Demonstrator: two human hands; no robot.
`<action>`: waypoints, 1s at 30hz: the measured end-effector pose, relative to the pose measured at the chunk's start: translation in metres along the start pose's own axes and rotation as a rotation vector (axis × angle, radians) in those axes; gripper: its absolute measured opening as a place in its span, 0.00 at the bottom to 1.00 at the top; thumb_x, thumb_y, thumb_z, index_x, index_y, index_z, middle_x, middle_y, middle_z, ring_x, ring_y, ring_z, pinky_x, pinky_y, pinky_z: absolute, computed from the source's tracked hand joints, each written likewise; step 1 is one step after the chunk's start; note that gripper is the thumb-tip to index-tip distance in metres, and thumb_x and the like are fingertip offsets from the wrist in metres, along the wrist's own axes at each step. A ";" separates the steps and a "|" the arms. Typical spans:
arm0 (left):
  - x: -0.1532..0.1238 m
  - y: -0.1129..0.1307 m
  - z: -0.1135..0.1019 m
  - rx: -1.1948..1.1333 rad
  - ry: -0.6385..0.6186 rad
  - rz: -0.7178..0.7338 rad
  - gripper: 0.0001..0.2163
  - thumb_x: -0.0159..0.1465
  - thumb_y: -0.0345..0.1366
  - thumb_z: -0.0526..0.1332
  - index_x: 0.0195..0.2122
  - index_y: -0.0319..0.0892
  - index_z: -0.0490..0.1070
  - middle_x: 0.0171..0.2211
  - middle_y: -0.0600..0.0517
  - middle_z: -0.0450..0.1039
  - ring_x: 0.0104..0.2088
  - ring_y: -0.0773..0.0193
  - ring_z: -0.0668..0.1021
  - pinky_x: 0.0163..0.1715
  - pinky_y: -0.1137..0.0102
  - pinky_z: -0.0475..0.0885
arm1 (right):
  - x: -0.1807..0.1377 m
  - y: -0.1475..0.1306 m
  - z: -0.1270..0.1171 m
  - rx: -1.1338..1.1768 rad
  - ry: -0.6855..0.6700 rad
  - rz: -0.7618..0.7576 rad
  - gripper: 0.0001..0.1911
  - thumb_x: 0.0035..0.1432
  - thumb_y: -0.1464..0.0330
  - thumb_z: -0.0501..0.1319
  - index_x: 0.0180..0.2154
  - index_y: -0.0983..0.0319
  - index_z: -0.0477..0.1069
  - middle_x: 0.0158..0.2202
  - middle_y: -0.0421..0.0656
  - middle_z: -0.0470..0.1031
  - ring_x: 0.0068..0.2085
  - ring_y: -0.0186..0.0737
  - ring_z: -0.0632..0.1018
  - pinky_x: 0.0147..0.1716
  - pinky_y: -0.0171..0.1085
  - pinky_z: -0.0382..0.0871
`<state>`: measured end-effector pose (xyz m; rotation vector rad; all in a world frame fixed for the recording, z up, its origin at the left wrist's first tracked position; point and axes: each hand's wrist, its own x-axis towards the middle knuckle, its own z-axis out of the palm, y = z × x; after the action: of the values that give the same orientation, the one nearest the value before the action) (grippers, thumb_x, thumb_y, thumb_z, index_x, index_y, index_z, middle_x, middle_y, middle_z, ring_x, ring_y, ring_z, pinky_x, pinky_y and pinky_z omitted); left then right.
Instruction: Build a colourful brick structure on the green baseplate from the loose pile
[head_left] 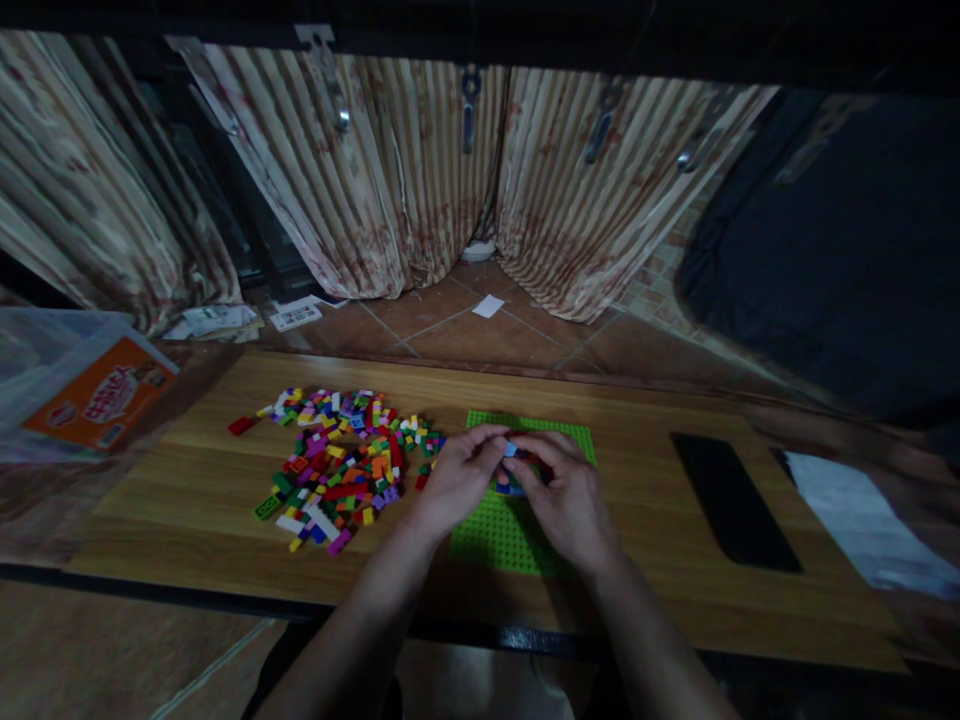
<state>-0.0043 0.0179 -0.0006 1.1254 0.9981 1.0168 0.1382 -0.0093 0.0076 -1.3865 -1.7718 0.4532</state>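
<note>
A green studded baseplate (501, 535) lies on the wooden table (195, 500) in front of me. Both my hands meet over its middle. My left hand (459, 478) and my right hand (564, 500) pinch a small cluster of joined bricks (514, 470), blue and red, just above the plate. Whether the cluster touches the plate is hidden by my fingers. A loose pile of small coloured bricks (337, 460) is spread on the table just left of my left hand.
A black phone (731, 500) lies flat to the right of the plate, a white paper (862, 520) beyond it. An orange printed pack (101, 392) sits in a clear bag at far left. Striped curtains (420, 180) hang behind over a tiled floor.
</note>
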 end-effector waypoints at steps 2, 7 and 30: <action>0.001 -0.002 -0.002 0.023 0.010 0.014 0.15 0.60 0.42 0.60 0.43 0.37 0.73 0.26 0.53 0.74 0.23 0.71 0.72 0.25 0.74 0.67 | 0.001 0.003 -0.005 0.007 0.013 0.027 0.09 0.60 0.63 0.60 0.41 0.57 0.76 0.40 0.44 0.76 0.43 0.43 0.75 0.45 0.43 0.68; 0.007 -0.006 -0.011 0.174 0.145 0.003 0.12 0.62 0.39 0.57 0.42 0.37 0.73 0.29 0.51 0.76 0.24 0.69 0.73 0.27 0.73 0.69 | 0.002 0.022 -0.022 -0.032 0.037 0.124 0.10 0.58 0.61 0.61 0.39 0.58 0.77 0.40 0.45 0.75 0.43 0.44 0.75 0.45 0.44 0.68; 0.002 -0.003 -0.004 0.552 0.110 0.073 0.11 0.60 0.35 0.58 0.42 0.43 0.76 0.36 0.50 0.79 0.32 0.62 0.77 0.35 0.69 0.70 | 0.003 0.041 -0.009 0.029 -0.010 0.249 0.09 0.50 0.65 0.66 0.36 0.55 0.79 0.52 0.45 0.69 0.53 0.48 0.72 0.54 0.52 0.64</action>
<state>-0.0071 0.0203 -0.0048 1.5754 1.3846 0.8896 0.1710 0.0051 -0.0145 -1.5943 -1.6001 0.6168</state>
